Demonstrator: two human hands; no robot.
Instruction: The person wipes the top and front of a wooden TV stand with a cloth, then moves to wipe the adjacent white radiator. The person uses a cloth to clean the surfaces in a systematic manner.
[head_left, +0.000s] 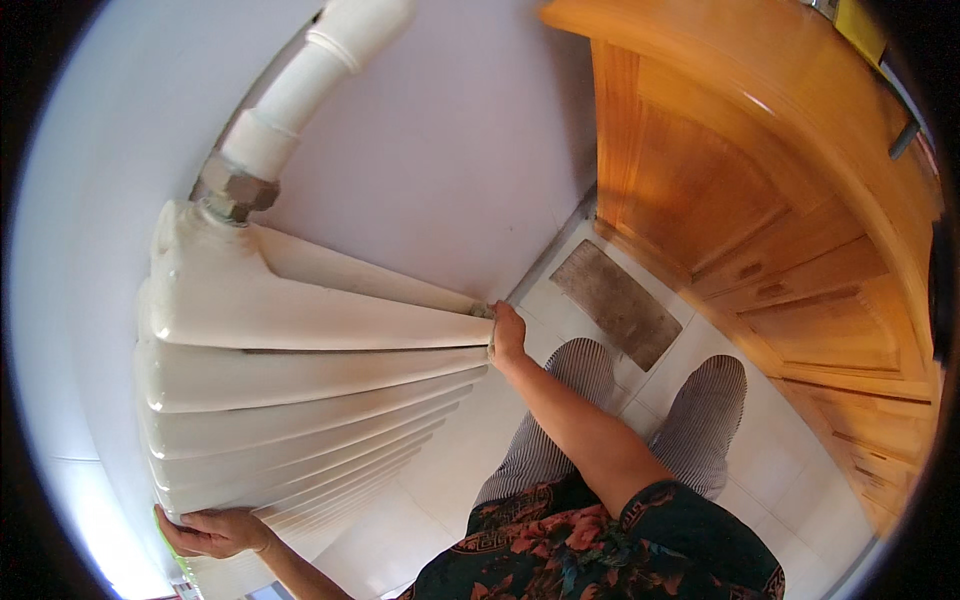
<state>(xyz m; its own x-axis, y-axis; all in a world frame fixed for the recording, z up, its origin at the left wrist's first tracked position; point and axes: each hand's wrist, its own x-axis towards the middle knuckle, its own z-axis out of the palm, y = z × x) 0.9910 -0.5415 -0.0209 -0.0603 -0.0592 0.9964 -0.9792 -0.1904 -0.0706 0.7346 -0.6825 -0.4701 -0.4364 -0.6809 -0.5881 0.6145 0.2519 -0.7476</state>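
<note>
A white column radiator (322, 315) stands along the wall on the left, its sections running from the near top down toward the floor. My left hand (217, 531) lies on its top edge with curled fingers, and a thin bright green edge (171, 541) shows beside the fingertips. Lower down, my right hand (510, 331) is at the bottom end of the nearest sections; its fingers are mostly hidden. Small greyish bits show beside that hand, too unclear to name. A metal union nut (238, 186) joins the radiator to a thick white pipe (289, 94).
An orange-brown wooden cabinet (697, 165) with panelled doors curves along the right. A brown mat (619, 304) lies on the pale floor tiles (780, 435) near its base. My knees in striped trousers (701, 412) are between radiator and cabinet. A pale wall (427, 150) rises behind.
</note>
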